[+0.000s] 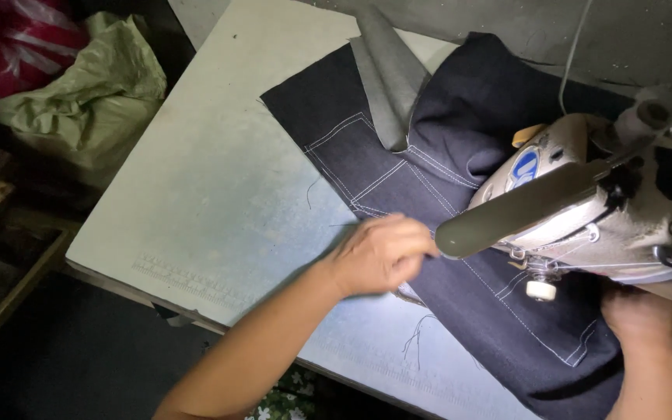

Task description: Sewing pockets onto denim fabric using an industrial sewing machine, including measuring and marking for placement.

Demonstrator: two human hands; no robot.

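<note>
Pressing down on the dark denim panel (460, 257), the left hand (379, 253) lies loosely curled with its fingers bent onto the cloth's left edge; it is blurred, so whether it pinches the edge or only rests on it I cannot tell. The right hand (643, 315) sits on the same panel on the other side, half hidden beneath the sewing machine head (585, 202), and its hold cannot be read either. Between the two hands runs the machine's needle area, closer to the right hand than to the left.

From the left hand the denim stretches both ways: its long axis runs diagonally, from the near right, just beside the right hand, up and away to the far left, with lines of pale topstitching following that same slant. Beyond the left hand's knuckles a stitched pocket outline shows, and farther still a grey folded piece (386, 78) lies on top of the denim. Off to the left of that hand the pale worktable (219, 171) spreads out, and well beyond its far-left corner a crumpled greenish sack (91, 85) sits.
</note>
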